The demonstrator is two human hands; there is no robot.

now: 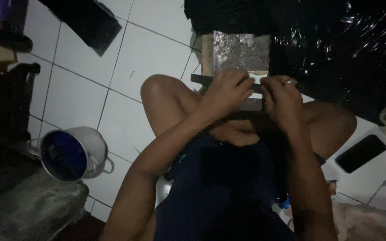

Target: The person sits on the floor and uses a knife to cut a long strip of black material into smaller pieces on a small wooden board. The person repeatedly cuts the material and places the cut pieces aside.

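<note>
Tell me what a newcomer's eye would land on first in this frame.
Both hands, the left hand and the right hand, meet at centre over a thin pale strip on a speckled block. At lower left a metal pot lies tilted on the white tiled floor; a dark phone lies at right.

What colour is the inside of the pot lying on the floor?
Blue inside the pot, with a silvery metal outside; head view.

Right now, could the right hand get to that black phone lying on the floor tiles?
Probably yes. The black phone lies flat on bare white tile on the right hand's own side, just past the right knee, with nothing on top of it. The hand would first have to let go of the pale strip it grips.
</note>
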